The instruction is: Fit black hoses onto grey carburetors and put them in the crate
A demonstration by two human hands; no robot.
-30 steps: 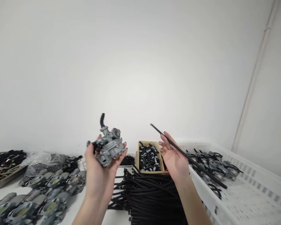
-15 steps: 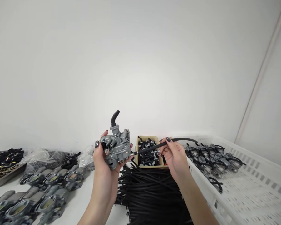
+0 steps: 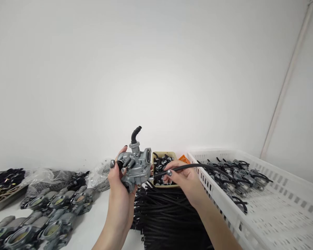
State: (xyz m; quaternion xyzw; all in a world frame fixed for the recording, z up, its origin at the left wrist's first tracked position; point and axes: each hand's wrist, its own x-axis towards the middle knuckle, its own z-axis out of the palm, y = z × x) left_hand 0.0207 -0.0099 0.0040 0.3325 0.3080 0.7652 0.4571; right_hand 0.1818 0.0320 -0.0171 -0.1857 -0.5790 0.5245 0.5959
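Observation:
My left hand (image 3: 119, 189) is wrapped around a grey metal carburetor (image 3: 137, 168), with the thumb on its near left side. A short bent black rubber elbow (image 3: 135, 134) sticks up from the carburetor's top. Between thumb and fingers, my right hand (image 3: 184, 178) pinches a long black rubber hose (image 3: 195, 166). The hose's left end meets a small fitting low on the carburetor's right side; how far it sits on the fitting cannot be made out. Its other end trails off to the right over the white crate.
Below my hands lies a pile of black hoses (image 3: 172, 215). Behind it stands a yellow bin (image 3: 163, 153) of small parts. A white crate (image 3: 289, 177) at right holds carburetors with hoses. More carburetors (image 3: 52, 229), plastic bags (image 3: 48, 173) and a metal tray (image 3: 9, 199) are at left.
My right hand has slid left along the hose, closer to the carburetor. In the picture, the left hand and carburetor have shifted slightly right, and an orange piece now shows behind my right hand.

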